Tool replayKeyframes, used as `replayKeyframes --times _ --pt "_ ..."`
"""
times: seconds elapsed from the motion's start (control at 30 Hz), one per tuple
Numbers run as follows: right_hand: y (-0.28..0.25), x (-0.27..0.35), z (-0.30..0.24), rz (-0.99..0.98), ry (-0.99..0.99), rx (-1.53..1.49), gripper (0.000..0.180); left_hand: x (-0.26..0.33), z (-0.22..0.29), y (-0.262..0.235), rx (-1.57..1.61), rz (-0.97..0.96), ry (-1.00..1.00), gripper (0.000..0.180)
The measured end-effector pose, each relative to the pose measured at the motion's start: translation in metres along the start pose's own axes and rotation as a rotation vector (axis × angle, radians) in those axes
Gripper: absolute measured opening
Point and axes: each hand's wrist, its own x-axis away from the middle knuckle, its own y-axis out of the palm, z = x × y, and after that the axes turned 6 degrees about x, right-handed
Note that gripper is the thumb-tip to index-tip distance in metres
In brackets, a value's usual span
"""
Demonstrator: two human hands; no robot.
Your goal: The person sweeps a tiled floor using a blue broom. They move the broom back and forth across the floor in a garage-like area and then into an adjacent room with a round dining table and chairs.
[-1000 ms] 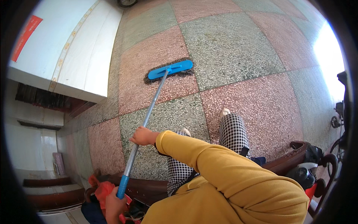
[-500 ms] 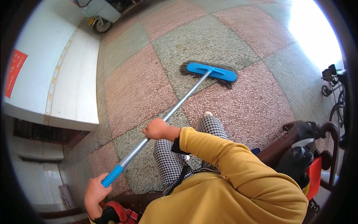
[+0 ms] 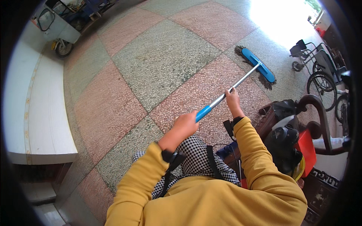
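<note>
Mop (image 3: 252, 57) on the floor (image 3: 166, 56) ahead of the person, at about 1 to 2 o'clock, taking 12 as straight ahead. Left hand (image 3: 185, 123) closed round the blue grip (image 3: 203, 113) at the near end; right hand (image 3: 233, 100) wrapped, thumb and fingers, on the bare metal pole (image 3: 247, 75) farther up. Neither hand is spread; the underside of the left one is hidden from here. Key relation: mop head lies at about 1 o'clock from the right hand, which is clearly the nearer of the two; from the left it bears between 1 and 2. Pole slants from between 7 and 8 up to between 1 and 2. The head's long axis crosses it roughly squarely, from between 10 and 11 to between 4 and 5, grey fringe (image 3: 268, 84) showing past the blue plate. Surroundings: wheelchair (image 3: 323, 71) at 3 o'clock from the mop head, apart from it; dark wooden bench (image 3: 315, 100), loaded with black and red items, at 3 to 4 o'clock from the right hand; a small pale vehicle (image 3: 62, 30) far off, between 9 and 10 from the head.
</note>
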Motion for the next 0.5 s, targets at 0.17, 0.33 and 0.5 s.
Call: replayKeyframes --times 0.17,0.33,0.5 --pt "-0.016 -0.005 0.012 -0.444 0.529 -0.848 0.028 -0.046 0.013 0.021 -0.101 -0.053 -0.041 0.029" --pt "0.0 -0.017 -0.014 -0.255 0.873 -1.253 0.041 -0.031 0.002 -0.029 -0.123 0.099 -0.064 0.035" --pt "0.056 -0.009 -0.059 -0.242 0.838 -1.368 0.026 0.031 -0.03 -0.085 -0.066 0.17 -0.078 0.039"
